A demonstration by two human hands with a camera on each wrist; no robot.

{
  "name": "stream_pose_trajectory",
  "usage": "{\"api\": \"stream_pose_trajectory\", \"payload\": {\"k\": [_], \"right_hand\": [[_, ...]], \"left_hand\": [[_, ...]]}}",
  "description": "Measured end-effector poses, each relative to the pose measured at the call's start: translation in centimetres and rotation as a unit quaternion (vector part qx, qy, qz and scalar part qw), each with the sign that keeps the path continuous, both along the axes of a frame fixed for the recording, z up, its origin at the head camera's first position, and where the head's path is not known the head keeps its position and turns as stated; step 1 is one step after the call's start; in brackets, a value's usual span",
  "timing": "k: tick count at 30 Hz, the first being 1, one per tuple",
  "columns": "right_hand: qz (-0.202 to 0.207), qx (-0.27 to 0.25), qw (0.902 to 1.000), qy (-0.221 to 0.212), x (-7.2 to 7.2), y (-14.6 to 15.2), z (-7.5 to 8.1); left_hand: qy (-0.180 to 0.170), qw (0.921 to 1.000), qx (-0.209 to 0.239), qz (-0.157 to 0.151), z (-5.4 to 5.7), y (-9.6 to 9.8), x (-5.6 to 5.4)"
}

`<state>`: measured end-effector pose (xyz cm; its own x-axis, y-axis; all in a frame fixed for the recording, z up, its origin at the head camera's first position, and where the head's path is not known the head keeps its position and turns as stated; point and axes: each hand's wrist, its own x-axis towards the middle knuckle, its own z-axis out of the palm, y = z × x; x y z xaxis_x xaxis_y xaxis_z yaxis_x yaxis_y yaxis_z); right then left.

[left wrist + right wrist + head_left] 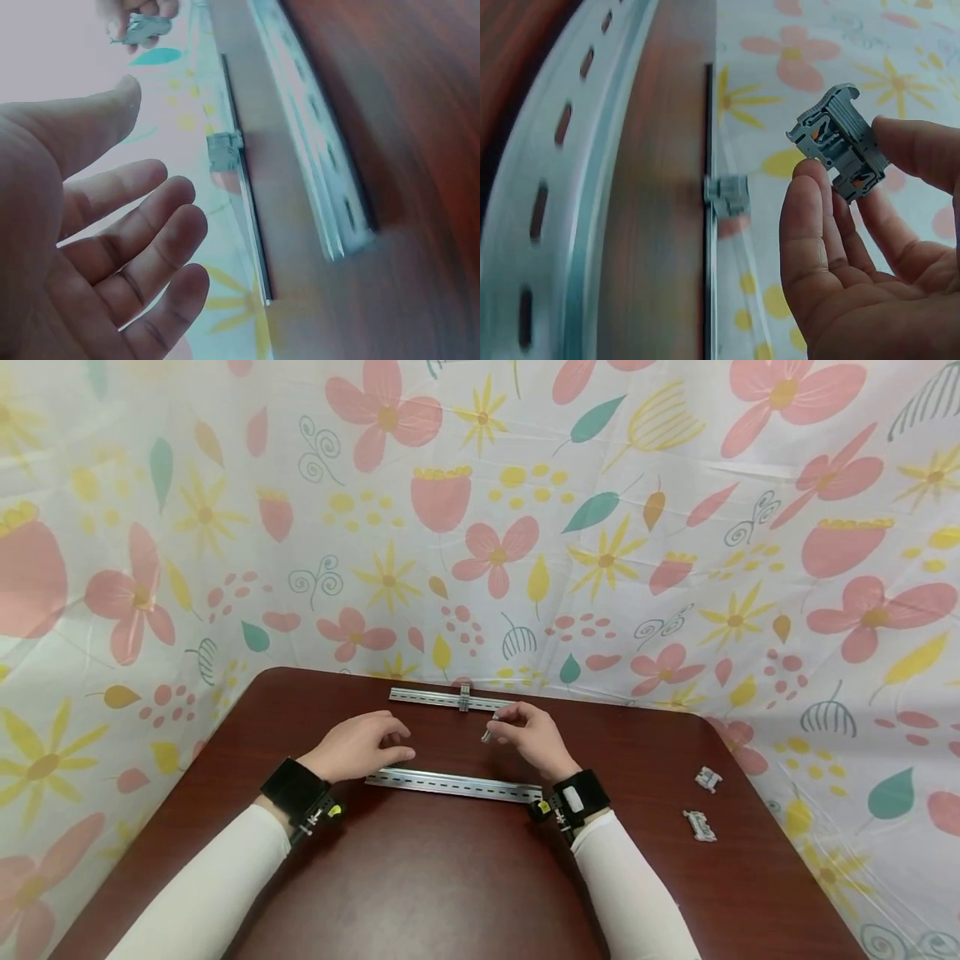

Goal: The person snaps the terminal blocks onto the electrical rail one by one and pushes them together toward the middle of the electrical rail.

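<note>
My right hand (536, 742) pinches a grey terminal block (840, 142) between thumb and fingertips, held up above the table between two metal DIN rails. In the right wrist view, the block's open side shows small orange parts inside. My left hand (363, 745) hovers by the left end of the near DIN rail (457, 785), fingers loosely bent, holding nothing. The far DIN rail (420, 695) lies near the back edge, its right end partly behind my right hand. Grey terminal blocks (464, 697) sit mounted near the far rail's middle.
Two loose terminal blocks lie on the right side of the dark red-brown table (420, 877): one farther back (707, 778), the other nearer me (700, 827). A flower-printed curtain (495, 610) hangs behind the table and along its sides.
</note>
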<state>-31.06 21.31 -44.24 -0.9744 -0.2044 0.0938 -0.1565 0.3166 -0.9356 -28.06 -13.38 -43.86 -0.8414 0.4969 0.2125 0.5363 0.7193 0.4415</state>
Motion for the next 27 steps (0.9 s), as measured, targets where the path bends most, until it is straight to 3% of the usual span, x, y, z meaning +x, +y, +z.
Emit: {"api": "stream_pose_trajectory", "payload": {"k": [9, 16, 27], "right_hand": [[0.017, -0.032, 0.9991, -0.020, 0.9, -2.3, -0.3], [0.023, -0.026, 0.9992, -0.021, 1.8, -4.1, -0.5], [0.037, -0.018, 0.9990, -0.018, 2.7, -5.5, -0.8]], "left_hand": [[-0.009, 0.9998, 0.015, -0.003, -0.1, 2.4, 0.3], [-0.005, 0.9986, 0.052, -0.007, -0.4, 3.4, 0.5], [0.000, 0.9974, 0.070, -0.019, -1.2, 4.3, 0.8]]}}
